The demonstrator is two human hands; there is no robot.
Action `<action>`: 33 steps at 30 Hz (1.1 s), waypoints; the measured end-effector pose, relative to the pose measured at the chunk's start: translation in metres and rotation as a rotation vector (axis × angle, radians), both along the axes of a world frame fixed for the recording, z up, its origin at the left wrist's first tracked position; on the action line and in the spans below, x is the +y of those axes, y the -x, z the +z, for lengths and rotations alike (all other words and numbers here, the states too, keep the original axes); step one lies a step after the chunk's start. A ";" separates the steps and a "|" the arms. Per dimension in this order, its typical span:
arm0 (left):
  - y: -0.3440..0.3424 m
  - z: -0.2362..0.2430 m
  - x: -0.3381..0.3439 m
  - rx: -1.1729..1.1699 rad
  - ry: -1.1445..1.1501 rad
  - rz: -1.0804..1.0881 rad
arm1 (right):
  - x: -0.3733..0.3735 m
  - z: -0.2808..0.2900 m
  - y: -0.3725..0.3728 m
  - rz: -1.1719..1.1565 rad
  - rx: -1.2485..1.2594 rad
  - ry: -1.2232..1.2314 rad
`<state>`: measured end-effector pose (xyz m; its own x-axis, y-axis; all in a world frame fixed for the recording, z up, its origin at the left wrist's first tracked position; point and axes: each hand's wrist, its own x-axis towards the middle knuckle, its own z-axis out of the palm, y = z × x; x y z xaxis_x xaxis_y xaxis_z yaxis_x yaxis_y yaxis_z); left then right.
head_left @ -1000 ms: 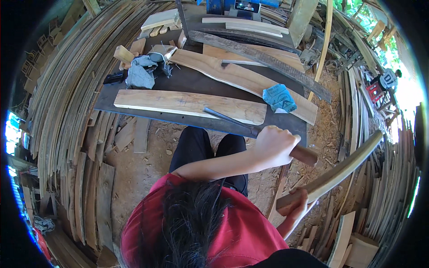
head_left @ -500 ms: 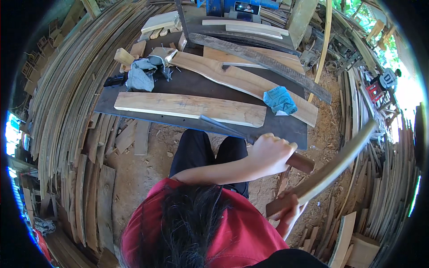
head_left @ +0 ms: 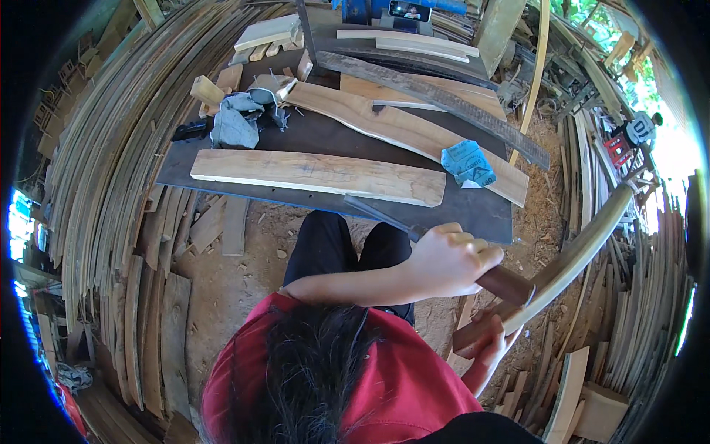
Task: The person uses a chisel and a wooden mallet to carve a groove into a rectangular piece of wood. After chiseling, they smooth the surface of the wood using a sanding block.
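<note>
My left hand (head_left: 460, 259) grips the brown wooden handle (head_left: 503, 284) of a long metal-bladed tool (head_left: 377, 212), its arm crossing in front of my body. Lower right, my right hand (head_left: 497, 340) holds one end of a long, curved piece of wood (head_left: 573, 263) that angles up to the right. The tool's handle end overlaps this piece; I cannot tell if they touch. Beyond the tool, a pale board (head_left: 318, 174) lies on the dark worktable (head_left: 473, 218), near a crumpled blue sheet (head_left: 467, 163).
Gray cloth (head_left: 235, 124), long planks (head_left: 414, 132) and small blocks (head_left: 208, 92) lie on the table. A phone (head_left: 407, 11) stands at the back. Stacked timber (head_left: 126, 148) lines both sides. Another person (head_left: 642, 129) is at the far right beside something red (head_left: 618, 150).
My left hand and the tool have moved down a little. The curved piece's far end has swung upward, and its handle-side overlap with the tool is greater.
</note>
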<state>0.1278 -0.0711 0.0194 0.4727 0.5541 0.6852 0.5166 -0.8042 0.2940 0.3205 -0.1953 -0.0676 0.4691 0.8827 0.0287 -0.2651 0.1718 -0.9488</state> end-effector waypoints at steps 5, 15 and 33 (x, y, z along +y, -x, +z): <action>-0.004 0.008 -0.001 0.017 -0.029 -0.007 | 0.000 0.000 0.003 0.045 -0.023 0.025; -0.005 0.007 0.004 0.054 -0.004 0.019 | 0.001 0.011 0.008 -0.001 -0.003 0.028; -0.026 -0.024 0.018 0.161 0.024 0.077 | -0.005 0.011 -0.008 -0.117 -0.070 -0.059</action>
